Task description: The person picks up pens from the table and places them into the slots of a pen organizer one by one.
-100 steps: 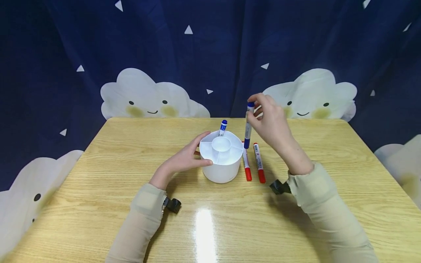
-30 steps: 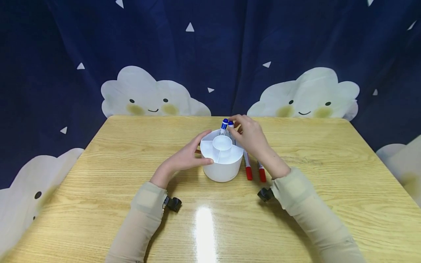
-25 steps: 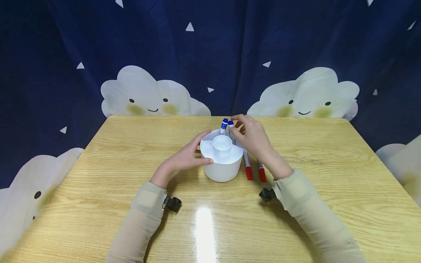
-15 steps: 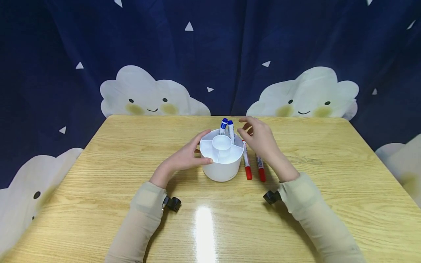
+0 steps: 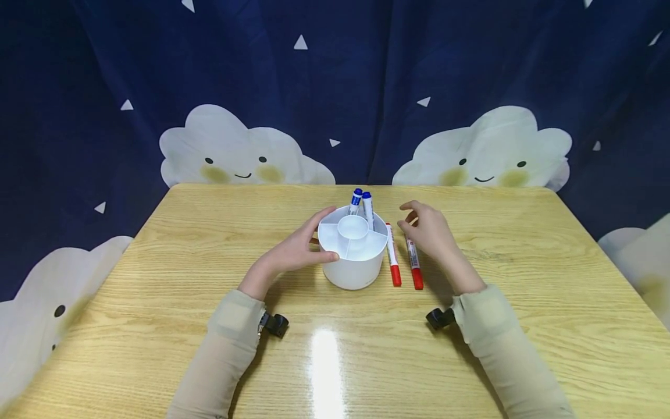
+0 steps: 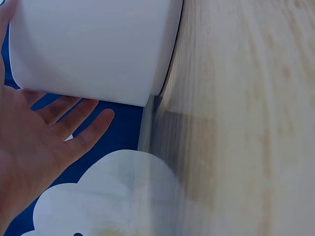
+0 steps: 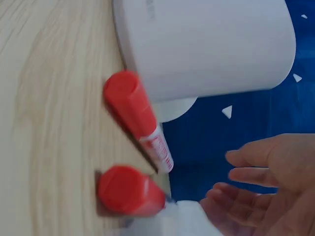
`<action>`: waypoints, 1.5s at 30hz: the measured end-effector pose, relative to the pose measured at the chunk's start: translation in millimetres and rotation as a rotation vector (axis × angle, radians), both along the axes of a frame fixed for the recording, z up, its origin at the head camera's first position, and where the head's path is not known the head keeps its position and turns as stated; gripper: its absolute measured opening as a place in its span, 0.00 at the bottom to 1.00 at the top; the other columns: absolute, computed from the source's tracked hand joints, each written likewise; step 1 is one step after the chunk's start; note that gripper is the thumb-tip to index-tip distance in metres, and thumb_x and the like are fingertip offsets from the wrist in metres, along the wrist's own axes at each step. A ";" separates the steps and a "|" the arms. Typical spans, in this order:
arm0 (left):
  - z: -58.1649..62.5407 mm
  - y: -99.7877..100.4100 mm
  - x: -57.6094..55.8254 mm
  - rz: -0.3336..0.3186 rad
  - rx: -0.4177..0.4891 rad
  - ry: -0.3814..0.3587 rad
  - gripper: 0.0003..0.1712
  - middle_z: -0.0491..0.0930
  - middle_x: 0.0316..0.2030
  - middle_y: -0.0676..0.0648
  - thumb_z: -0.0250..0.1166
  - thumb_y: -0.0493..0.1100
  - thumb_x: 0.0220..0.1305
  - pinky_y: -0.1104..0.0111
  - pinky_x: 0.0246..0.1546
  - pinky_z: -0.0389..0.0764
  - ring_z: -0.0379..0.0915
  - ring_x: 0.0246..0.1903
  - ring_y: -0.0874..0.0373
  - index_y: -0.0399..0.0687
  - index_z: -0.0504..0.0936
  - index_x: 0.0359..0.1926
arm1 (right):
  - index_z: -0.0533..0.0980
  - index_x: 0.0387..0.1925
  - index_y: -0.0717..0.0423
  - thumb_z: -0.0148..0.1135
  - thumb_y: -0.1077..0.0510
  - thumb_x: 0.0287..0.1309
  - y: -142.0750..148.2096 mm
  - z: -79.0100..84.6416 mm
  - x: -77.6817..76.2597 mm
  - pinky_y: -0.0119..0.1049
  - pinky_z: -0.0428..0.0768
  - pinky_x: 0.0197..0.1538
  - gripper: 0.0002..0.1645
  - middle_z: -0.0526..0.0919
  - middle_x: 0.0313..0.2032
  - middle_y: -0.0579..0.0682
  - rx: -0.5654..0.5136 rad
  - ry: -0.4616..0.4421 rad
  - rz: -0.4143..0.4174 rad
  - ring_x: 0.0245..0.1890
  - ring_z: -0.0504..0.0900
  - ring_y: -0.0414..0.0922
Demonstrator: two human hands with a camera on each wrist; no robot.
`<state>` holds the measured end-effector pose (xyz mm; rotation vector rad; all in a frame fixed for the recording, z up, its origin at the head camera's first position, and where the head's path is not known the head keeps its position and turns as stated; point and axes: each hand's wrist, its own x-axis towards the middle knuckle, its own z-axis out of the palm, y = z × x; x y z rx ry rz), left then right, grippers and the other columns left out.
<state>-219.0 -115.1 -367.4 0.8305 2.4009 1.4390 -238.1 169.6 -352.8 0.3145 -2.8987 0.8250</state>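
Note:
My left hand (image 5: 298, 249) holds a white round desk organizer (image 5: 352, 272) at its left side, thumb on the front rim and index finger at the back. In the left wrist view the other fingers (image 6: 81, 125) spread by its wall. Two blue-capped whiteboard markers, a left one (image 5: 355, 201) and a right one (image 5: 369, 210), stand in its rear compartment. Two red whiteboard markers, one nearer (image 5: 394, 256) the organizer and one farther right (image 5: 415, 265), lie on the table. Over the farther one's back end hovers my right hand (image 5: 430, 231), fingers loosely bent, holding nothing.
The light wooden table (image 5: 523, 279) ends at a dark blue curtain (image 5: 366, 87) with clouds and triangles. Besides the rear one, the organizer has two front compartments and a raised round center cup (image 5: 353, 227). Each wrist carries a black camera (image 5: 275, 325).
My right hand lowered the blue marker into the organizer's rear compartment and let go. It has since moved right and down, over the red markers. The left hand stays on the organizer.

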 end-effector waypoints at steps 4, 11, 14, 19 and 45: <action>0.1 0.6 -0.2 0.001 -0.005 -0.002 0.53 0.52 0.66 0.54 0.69 0.51 0.50 0.60 0.55 0.70 0.60 0.58 0.56 0.62 0.44 0.70 | 0.69 0.55 0.62 0.57 0.53 0.56 8.0 -6.1 -3.6 0.39 0.74 0.33 0.27 0.79 0.35 0.59 0.069 -0.088 0.007 0.31 0.77 0.50; -0.6 0.0 -0.6 0.001 0.000 0.010 0.54 0.51 0.67 0.53 0.69 0.51 0.50 0.60 0.54 0.70 0.60 0.59 0.55 0.58 0.44 0.70 | 0.67 0.56 0.66 0.57 0.53 0.54 14.9 -15.3 -6.4 0.40 0.73 0.33 0.30 0.78 0.33 0.59 0.144 -0.167 0.009 0.30 0.74 0.49; -1.5 0.2 -0.6 0.001 0.004 0.006 0.54 0.51 0.67 0.54 0.69 0.50 0.50 0.59 0.54 0.69 0.60 0.58 0.56 0.59 0.44 0.70 | 0.66 0.56 0.68 0.59 0.53 0.53 15.5 -18.3 -6.2 0.43 0.73 0.36 0.32 0.78 0.35 0.60 0.170 -0.197 0.013 0.33 0.74 0.51; -2.1 0.1 -0.3 0.000 0.012 -0.004 0.54 0.52 0.67 0.54 0.69 0.49 0.50 0.58 0.54 0.69 0.60 0.58 0.55 0.57 0.44 0.70 | 0.65 0.56 0.68 0.60 0.54 0.52 14.9 -21.5 -6.6 0.46 0.74 0.41 0.33 0.76 0.40 0.63 0.196 -0.234 0.007 0.36 0.72 0.53; -2.6 -0.6 -1.3 -0.011 0.011 0.019 0.53 0.52 0.67 0.52 0.69 0.47 0.51 0.59 0.55 0.69 0.61 0.58 0.55 0.58 0.44 0.70 | 0.57 0.62 0.67 0.55 0.59 0.49 11.6 -5.2 0.1 0.43 0.74 0.38 0.38 0.75 0.42 0.64 0.131 -0.183 -0.003 0.35 0.73 0.52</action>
